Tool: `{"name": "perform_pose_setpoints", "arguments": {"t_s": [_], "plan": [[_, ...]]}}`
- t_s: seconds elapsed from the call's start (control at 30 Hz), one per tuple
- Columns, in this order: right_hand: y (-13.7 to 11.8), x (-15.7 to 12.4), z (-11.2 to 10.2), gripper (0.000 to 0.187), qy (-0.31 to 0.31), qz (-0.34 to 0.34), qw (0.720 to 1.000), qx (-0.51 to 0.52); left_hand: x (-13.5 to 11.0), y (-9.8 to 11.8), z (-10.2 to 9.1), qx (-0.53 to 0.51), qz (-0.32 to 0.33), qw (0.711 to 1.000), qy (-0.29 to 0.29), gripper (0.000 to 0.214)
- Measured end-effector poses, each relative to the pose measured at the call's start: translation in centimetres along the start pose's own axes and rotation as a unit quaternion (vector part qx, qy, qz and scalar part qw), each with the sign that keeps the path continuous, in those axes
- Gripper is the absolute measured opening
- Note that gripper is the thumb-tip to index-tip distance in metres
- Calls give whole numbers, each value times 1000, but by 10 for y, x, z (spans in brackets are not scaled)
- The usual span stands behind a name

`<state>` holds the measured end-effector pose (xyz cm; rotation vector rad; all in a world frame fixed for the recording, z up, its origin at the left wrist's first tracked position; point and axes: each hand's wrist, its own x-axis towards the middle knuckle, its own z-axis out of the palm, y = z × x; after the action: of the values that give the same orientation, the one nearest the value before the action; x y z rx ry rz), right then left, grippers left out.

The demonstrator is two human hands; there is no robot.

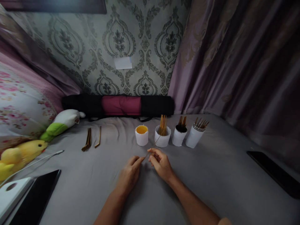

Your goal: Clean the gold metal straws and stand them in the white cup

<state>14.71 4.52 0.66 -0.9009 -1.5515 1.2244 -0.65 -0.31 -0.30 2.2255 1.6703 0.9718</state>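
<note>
Both my hands meet in front of the cups, over the grey sheet. My left hand (130,172) pinches the lower end of a thin gold straw (145,156), its fingers blurred a little. My right hand (161,162) curls its thumb and forefinger around the straw farther up. The straw slants up to the right, and part of it is hidden behind the right fingers. Just beyond stands a white cup (162,142) with several gold straws (163,123) upright in it. Left of that cup is a white cup with a yellow inside (142,139).
Two more white cups (179,139) (194,137) hold darker straws at the right. Bent gold straws (87,140) and a single one (98,139) lie at left. Plush toys (61,123), a cable (47,156), a tablet (37,197), a black phone (273,172) and a long bag (122,105) surround them.
</note>
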Motion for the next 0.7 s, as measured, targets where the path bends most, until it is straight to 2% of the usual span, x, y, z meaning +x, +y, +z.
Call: {"name": "perform_pose_setpoints", "arguments": {"t_s": [0.7], "plan": [[2, 2, 1, 26, 28, 28, 999, 22, 0, 0, 3, -9, 5, 1000, -2, 32]]}}
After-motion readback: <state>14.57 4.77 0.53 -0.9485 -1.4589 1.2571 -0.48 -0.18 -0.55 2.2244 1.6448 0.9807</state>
